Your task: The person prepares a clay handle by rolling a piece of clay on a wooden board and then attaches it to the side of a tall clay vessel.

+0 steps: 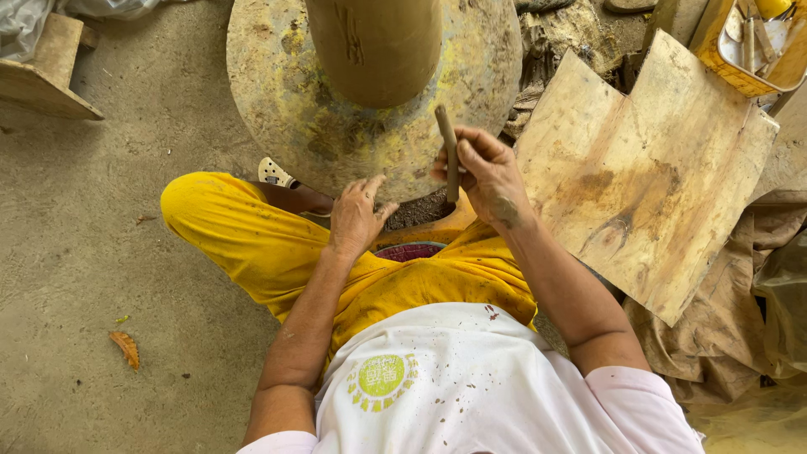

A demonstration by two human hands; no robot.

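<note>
Right hand (492, 175): fingers closed around a thin brown stick (448, 151), held nearly upright over the wheel's near edge.
Left hand (356, 214): fingers spread, holding nothing, resting at the wheel's near rim.
Wheel (277, 92): round, yellow-stained; clay cylinder (374, 46) stands at centre.
Board (647, 168): wooden, right of wheel.

Wooden boards (647, 168), dry leaf (125, 347), wooden stool (46, 71), yellow box (740, 76).

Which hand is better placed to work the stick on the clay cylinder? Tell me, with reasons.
Probably the right hand: it already grips the stick, whose tip points up toward the clay cylinder on the round wheel. The left hand is empty, resting at the wheel's near edge.
</note>
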